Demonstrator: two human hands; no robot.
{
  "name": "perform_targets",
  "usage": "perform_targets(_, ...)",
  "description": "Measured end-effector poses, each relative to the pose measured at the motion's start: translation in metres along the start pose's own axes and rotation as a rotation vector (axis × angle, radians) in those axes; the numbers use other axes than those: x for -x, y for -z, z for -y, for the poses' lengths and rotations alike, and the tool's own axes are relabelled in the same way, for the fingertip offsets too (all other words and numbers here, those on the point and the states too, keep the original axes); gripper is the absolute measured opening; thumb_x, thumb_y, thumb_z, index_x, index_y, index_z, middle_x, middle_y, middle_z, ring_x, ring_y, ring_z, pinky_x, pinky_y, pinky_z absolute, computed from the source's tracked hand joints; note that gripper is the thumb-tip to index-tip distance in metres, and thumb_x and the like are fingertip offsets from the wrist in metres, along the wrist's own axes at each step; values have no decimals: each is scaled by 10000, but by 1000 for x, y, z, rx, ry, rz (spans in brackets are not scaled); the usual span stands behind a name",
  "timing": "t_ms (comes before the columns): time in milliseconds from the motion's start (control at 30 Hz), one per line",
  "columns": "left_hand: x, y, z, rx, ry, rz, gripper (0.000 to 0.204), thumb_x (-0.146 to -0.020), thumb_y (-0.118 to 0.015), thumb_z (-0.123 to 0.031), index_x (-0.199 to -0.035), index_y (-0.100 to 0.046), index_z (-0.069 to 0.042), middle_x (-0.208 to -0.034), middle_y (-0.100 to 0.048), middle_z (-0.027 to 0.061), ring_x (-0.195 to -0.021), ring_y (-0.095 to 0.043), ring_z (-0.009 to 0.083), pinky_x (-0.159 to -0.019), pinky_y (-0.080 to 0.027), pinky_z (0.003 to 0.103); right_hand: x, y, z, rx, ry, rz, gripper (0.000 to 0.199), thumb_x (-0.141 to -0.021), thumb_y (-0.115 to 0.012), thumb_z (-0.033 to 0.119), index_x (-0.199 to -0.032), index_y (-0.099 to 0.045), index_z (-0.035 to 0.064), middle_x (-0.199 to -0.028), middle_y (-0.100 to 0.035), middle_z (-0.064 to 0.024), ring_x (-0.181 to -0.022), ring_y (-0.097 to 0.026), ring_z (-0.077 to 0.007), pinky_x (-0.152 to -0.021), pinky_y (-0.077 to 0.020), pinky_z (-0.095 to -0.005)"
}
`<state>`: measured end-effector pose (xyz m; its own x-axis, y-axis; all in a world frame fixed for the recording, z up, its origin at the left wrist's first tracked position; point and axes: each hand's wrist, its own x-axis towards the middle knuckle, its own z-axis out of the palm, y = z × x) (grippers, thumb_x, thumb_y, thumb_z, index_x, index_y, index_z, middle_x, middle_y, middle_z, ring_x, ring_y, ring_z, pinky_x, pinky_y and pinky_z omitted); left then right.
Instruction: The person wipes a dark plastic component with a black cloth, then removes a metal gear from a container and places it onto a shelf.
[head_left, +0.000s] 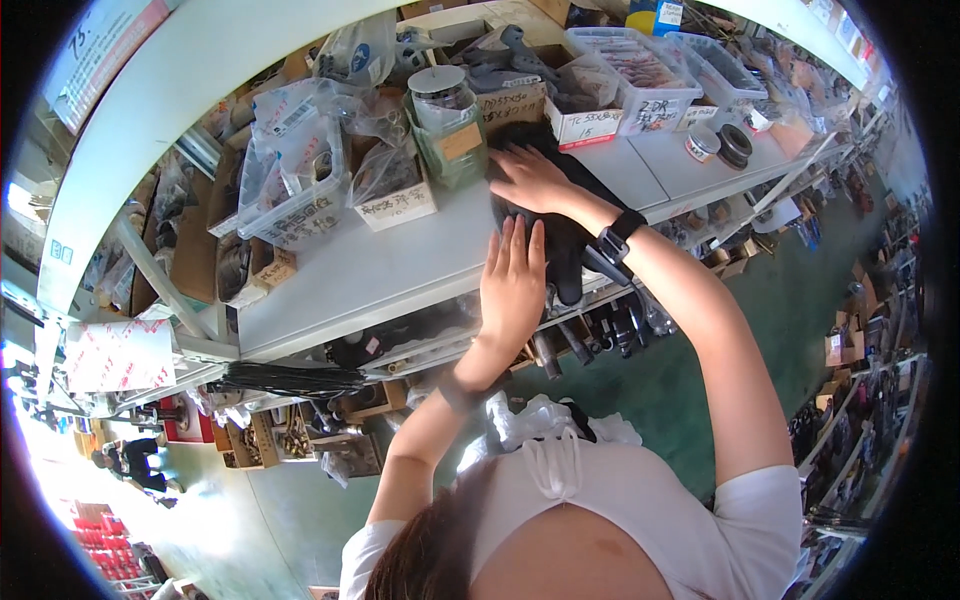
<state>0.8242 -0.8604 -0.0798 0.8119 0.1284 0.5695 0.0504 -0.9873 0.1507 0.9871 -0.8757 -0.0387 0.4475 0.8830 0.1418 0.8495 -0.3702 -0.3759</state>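
A storage room with green floor (740, 315) surrounds a white shelf (400, 262), which crosses the middle of the frame. Along its back stand a clear plastic bin (292, 205) at upper left, a lidded jar (447, 140) at upper centre, and a round tin (702, 143) at upper right. The black cloth item (566, 255) lies on the shelf just right of centre, and its lower end hangs over the front edge. The right hand (538, 186) rests flat on its upper part, fingers extended and slightly spread. The left hand (514, 285) is at its left border, fingers straight with small gaps; whether they press the fabric, I cannot tell.
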Motion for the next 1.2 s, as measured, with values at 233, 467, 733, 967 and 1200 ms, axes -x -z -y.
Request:
perform_targets(233,15,5,-3,81,-48,-55,384,-759,-494,-78,-1140,-489,-26,-1187,-492,159,-1154,-442,288,-984,-337,401,36,-12,1,-55,2,-140,483,-768,-502,236,-1203,-419,44,-1198,-465,-176,-1110,-433,-319,-952,-330,-389)
perform_targets(467,24,9,-28,248,-102,-137,332,-709,-537,-44,-1040,-555,-36,-1101,-537,118,-1042,-508,291,-925,-386,418,87,0,-4,11,114,-104,498,-812,-472,155,-1281,-320,87,-1223,-425,-217,-1155,-384,-345,-1009,-263,-409)
perform_targets(733,1,-1,-20,56,2,-19,504,-762,-464,-75,-1255,-378,-16,-1208,-469,188,-1174,-428,267,-983,-328,389,31,6,-5,-98,-10,71,518,-808,-464,189,-1288,-313,66,-1228,-423,-212,-1142,-395,-348,-969,-320,-385)
perform_targets(967,-12,-9,-9,36,3,-33,451,-798,-527,-165,-1202,-415,0,-1166,-497,185,-1145,-445,278,-976,-334,385,9,1,-7,-88,-3,23,529,-785,-442,209,-1282,-335,65,-1191,-442,-239,-1102,-427,-361,-928,-351,-383)
perform_targets(1200,-41,88,57,175,71,-295,619,-692,-706,-178,-1229,-422,-57,-1164,-517,139,-1063,-499,306,-876,-416,370,21,-6,-12,-18,58,-164,509,-756,-475,264,-1221,-413,67,-1146,-488,-211,-1066,-455,-347,-913,-349,-412)
